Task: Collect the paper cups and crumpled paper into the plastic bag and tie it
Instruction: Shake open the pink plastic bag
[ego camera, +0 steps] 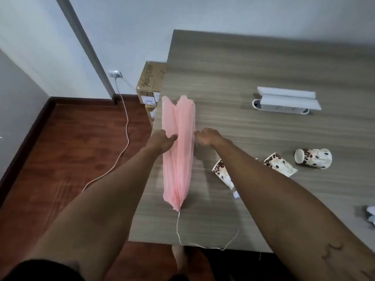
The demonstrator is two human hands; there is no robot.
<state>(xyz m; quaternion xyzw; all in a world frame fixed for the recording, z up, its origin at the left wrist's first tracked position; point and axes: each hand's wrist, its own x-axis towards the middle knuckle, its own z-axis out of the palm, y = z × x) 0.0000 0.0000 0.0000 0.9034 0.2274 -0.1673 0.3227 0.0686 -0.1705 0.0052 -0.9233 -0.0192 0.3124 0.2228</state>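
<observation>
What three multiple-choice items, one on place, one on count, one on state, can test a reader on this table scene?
1. Where does the pink plastic bag lie?
A. near the table's left edge
B. on the floor
C. in the cardboard box

2. How many patterned paper cups lie on the grey wooden table?
A. one
B. three
C. five

3. What state is the bag in?
A. tied
B. full of cups
C. flat, pleated, held by both hands

Key: 1 A, it rests on the tabletop by that edge. 2 B, three cups lie tipped over. 3 C, left hand and right hand pinch its sides.
</observation>
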